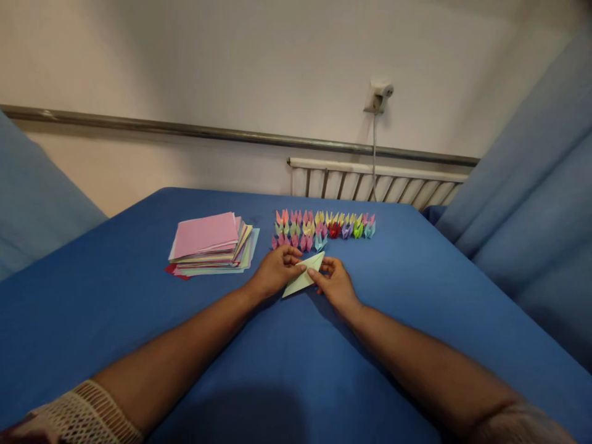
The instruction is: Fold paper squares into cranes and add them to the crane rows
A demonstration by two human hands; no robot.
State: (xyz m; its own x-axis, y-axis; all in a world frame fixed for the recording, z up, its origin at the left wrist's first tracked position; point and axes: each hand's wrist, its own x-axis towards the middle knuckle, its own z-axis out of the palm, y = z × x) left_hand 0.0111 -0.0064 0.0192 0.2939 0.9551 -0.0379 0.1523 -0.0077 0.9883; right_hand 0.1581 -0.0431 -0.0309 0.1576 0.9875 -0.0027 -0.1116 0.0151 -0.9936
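A folded pale green sheet of origami paper [298, 283] is held between both hands, over the middle of the blue surface. Its outline is a slanted, pointed shape, with one tip up to the right and another down to the left. My left hand [277, 269] grips its left side, thumb on top. On the right side, my right hand [338, 285] pinches it with the thumb in front and the fingers curled behind. Just beyond the hands stand rows of small folded paper cranes [334, 230] in pink, yellow, green, red, purple and light blue.
Left of the hands lies a stack of coloured paper sheets [206, 237], pink on top. The blue-covered table [393, 382] reaches toward a wall with a metal rail [208, 133], a radiator [351, 179] and a plugged socket [377, 98]. Blue curtains [531, 185] hang at both sides.
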